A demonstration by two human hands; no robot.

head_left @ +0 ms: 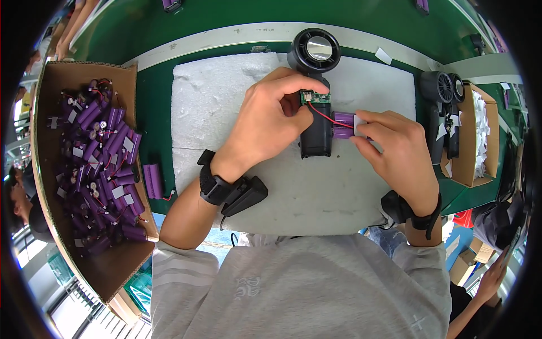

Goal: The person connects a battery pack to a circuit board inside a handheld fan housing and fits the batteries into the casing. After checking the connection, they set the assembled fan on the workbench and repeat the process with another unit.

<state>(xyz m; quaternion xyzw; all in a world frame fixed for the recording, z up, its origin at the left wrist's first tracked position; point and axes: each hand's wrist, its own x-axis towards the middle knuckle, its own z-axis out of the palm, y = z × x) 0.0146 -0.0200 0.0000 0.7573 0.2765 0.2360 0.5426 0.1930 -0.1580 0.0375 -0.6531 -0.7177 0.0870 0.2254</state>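
Observation:
A black handheld fan lies on the white foam sheet, its round head pointing away from me. My left hand grips it by the neck, thumb and fingers curled around a small green circuit board. Beside the handle's right edge is a purple battery pack, pinched by my right hand at its far right end, where a white patch shows. A red wire runs from the pack to a white plug at the board.
At left stands a cardboard box of many purple battery packs; one loose pack lies beside it. More black fans and a small carton with white pieces sit at right. Other people's arms show at the rims.

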